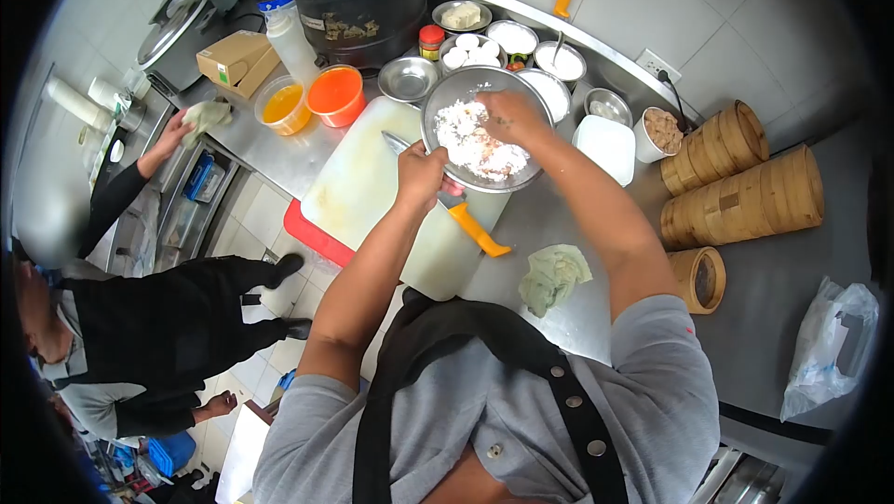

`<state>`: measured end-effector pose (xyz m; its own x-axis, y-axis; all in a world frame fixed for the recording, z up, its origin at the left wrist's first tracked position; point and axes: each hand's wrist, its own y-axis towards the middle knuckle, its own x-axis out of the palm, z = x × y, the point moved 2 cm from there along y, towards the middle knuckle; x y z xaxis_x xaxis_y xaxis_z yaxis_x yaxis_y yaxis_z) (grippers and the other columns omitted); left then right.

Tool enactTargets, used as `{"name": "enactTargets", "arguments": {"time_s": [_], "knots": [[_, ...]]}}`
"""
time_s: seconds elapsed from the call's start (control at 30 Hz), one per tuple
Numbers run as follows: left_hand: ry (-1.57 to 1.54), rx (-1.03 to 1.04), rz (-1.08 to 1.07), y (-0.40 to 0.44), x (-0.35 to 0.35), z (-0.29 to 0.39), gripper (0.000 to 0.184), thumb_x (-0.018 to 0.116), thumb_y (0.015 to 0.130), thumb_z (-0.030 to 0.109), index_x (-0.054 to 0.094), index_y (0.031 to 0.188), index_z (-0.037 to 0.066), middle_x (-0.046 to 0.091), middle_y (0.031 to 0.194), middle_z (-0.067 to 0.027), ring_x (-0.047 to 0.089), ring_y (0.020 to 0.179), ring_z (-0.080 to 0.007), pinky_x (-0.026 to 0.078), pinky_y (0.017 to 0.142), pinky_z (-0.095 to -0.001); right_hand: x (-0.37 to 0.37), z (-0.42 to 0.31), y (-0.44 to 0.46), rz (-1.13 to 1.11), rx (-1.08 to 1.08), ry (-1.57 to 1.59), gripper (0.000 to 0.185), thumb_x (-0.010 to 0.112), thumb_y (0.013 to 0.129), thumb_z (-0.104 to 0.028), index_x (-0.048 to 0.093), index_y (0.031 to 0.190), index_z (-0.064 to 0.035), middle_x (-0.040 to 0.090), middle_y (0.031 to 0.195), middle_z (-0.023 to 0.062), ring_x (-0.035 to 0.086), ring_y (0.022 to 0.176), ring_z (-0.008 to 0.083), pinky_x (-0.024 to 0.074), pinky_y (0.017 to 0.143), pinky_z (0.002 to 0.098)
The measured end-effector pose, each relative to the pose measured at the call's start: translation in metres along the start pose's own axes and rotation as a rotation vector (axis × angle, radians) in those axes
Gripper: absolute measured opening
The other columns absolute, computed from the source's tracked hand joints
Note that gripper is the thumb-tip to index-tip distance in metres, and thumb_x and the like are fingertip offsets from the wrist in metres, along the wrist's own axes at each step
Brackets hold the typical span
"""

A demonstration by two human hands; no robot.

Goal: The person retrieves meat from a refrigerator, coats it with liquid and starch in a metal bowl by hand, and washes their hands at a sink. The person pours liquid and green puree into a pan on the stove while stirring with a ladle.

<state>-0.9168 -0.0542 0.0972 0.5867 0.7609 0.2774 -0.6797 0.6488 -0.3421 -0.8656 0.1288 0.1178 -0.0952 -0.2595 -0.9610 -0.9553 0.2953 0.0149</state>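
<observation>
"At left?"
"Pale floor tiles (pixel 250 199), then the steel surface (pixel 279 158) bearing a cutting board (pixel 340 178)."
"Upper centre?"
"The left hand's (pixel 422 174) fingers pinch the metal bowl (pixel 453 93); the right hand's (pixel 514 120) dip into white mixture (pixel 456 136), hidden, their spread untellable."
"Right?"
"Bamboo steamers (pixel 745 204)."

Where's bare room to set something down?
There's bare space on the white cutting board between the knife and orange-red tub, and on the dark counter between the bamboo steamers and plastic bag. It's crowded beyond the mixing bowl, around the eggs.
</observation>
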Motion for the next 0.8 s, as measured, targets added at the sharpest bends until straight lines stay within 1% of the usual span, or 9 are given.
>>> {"name": "enactTargets", "arguments": {"time_s": [0.07, 0.13, 0.2, 0.3, 0.4, 0.43, 0.53, 0.67, 0.8], "knots": [[-0.014, 0.003, -0.008, 0.003, -0.003, 0.001, 0.027, 0.048, 0.080, 0.003, 0.049, 0.102, -0.012, 0.062, 0.076, -0.0223, 0.059, 0.043, -0.0268, 0.052, 0.037, -0.0321, -0.005, 0.007, -0.004, -0.121, 0.027, -0.068, 0.048, 0.064, 0.074, -0.028, 0.057, 0.116, -0.0053, 0.063, 0.100, 0.0208, 0.060, 0.099, 0.0339, 0.0476, 0.084, 0.0428], [-0.025, 0.031, -0.007, 0.005, -0.003, 0.001, 0.027, 0.048, 0.080, 0.003, 0.049, 0.103, -0.012, 0.062, 0.077, -0.0226, 0.059, 0.043, -0.0270, 0.053, 0.037, -0.0324, -0.001, -0.015, -0.031, -0.146, 0.091, -0.201, 0.077, 0.069, 0.069, -0.034, 0.037, 0.134, -0.0065, 0.046, 0.128, 0.0258, 0.049, 0.116, 0.0361, 0.0446, 0.092, 0.0467], [-0.016, 0.037, -0.002, 0.005, 0.000, 0.002, 0.028, 0.048, 0.080, 0.003, 0.049, 0.103, -0.012, 0.062, 0.077, -0.0226, 0.059, 0.044, -0.0271, 0.053, 0.037, -0.0327, 0.019, -0.011, -0.028, -0.131, 0.179, 0.001, 0.081, 0.069, 0.069, -0.035, 0.034, 0.135, -0.0055, 0.050, 0.121, 0.0300, 0.051, 0.115, 0.0367, 0.0441, 0.093, 0.0449], [0.017, 0.022, 0.005, 0.006, 0.007, 0.004, 0.027, 0.048, 0.080, 0.003, 0.049, 0.103, -0.012, 0.062, 0.076, -0.0222, 0.060, 0.044, -0.0270, 0.052, 0.037, -0.0332, 0.022, 0.006, -0.009, -0.082, 0.271, 0.206, 0.069, 0.067, 0.070, -0.031, 0.044, 0.129, -0.0028, 0.057, 0.111, 0.0286, 0.055, 0.109, 0.0369, 0.0452, 0.092, 0.0414], [0.025, 0.019, -0.012, 0.012, 0.013, 0.004, 0.026, 0.048, 0.080, 0.003, 0.049, 0.102, -0.011, 0.061, 0.076, -0.0217, 0.060, 0.045, -0.0267, 0.052, 0.037, -0.0334, -0.016, 0.006, 0.000, -0.116, 0.086, 0.127, 0.063, 0.069, 0.069, -0.030, 0.051, 0.124, -0.0039, 0.060, 0.109, 0.0250, 0.058, 0.105, 0.0361, 0.0474, 0.086, 0.0389], [0.014, 0.027, -0.022, 0.015, 0.013, 0.001, 0.027, 0.048, 0.080, 0.003, 0.049, 0.102, -0.011, 0.061, 0.076, -0.0215, 0.059, 0.045, -0.0266, 0.052, 0.038, -0.0333, -0.019, 0.014, 0.007, -0.097, 0.095, 0.049, 0.048, 0.068, 0.070, -0.029, 0.061, 0.110, -0.0044, 0.061, 0.107, 0.0211, 0.059, 0.101, 0.0352, 0.0479, 0.084, 0.0386], [-0.009, 0.022, -0.036, 0.021, 0.015, 0.000, 0.026, 0.049, 0.079, 0.004, 0.049, 0.102, -0.010, 0.061, 0.076, -0.0212, 0.059, 0.045, -0.0261, 0.051, 0.038, -0.0334, -0.048, 0.026, 0.006, -0.147, 0.203, -0.031, 0.039, 0.066, 0.074, -0.025, 0.064, 0.107, -0.0053, 0.064, 0.098, 0.0203, 0.060, 0.097, 0.0346, 0.0476, 0.086, 0.0415], [-0.020, -0.011, -0.041, 0.031, 0.019, 0.005, 0.024, 0.050, 0.079, 0.005, 0.049, 0.098, -0.009, 0.061, 0.074, -0.0203, 0.058, 0.046, -0.0256, 0.051, 0.040, -0.0337, -0.054, 0.041, 0.004, 0.157, 0.133, 0.124, 0.032, 0.066, 0.077, -0.022, 0.065, 0.106, -0.0078, 0.065, 0.095, 0.0193, 0.062, 0.094, 0.0339, 0.0488, 0.083, 0.0390], [-0.010, -0.031, -0.025, 0.047, 0.032, 0.018, 0.023, 0.050, 0.078, 0.005, 0.049, 0.096, -0.008, 0.060, 0.073, -0.0196, 0.059, 0.047, -0.0253, 0.052, 0.042, -0.0339, -0.084, 0.048, 0.021, 0.038, 0.211, 0.541, 0.032, 0.065, 0.078, -0.017, 0.064, 0.107, -0.0034, 0.067, 0.095, 0.0163, 0.064, 0.087, 0.0266, 0.0491, 0.080, 0.0338]]}}
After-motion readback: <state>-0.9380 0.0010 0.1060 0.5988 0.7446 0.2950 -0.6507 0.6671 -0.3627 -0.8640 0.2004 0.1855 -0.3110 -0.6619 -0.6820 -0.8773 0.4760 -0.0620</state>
